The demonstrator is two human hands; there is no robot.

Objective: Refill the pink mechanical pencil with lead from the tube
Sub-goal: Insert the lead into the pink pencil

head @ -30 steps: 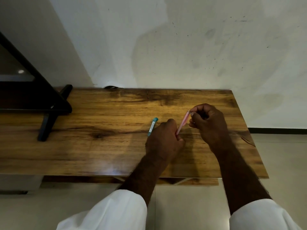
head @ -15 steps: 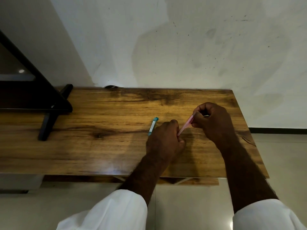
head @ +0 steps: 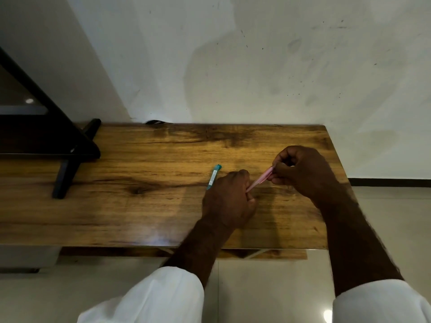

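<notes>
The pink pencil point(head: 258, 180) runs on a slant between the two hands, just above the tabletop point(head: 140, 206). Its lower end is tucked into the curled fingers of the left hand point(head: 229, 201), and its upper end is pinched by the fingertips of the right hand point(head: 303, 173). It looks like a light, stiff plastic stick, smooth enough to spin or slip. A firm hold on the barrel with one hand and a small pinch at the top with the other seems the right way. Whether the top is open cannot be told, as the right hand covers it. The lead tube point(head: 213, 177) lies flat on the tabletop just beside the left hand, on its outer side. It should be light too. The lead inside is likely thin and brittle, best tipped out gently and never squeezed.
</notes>
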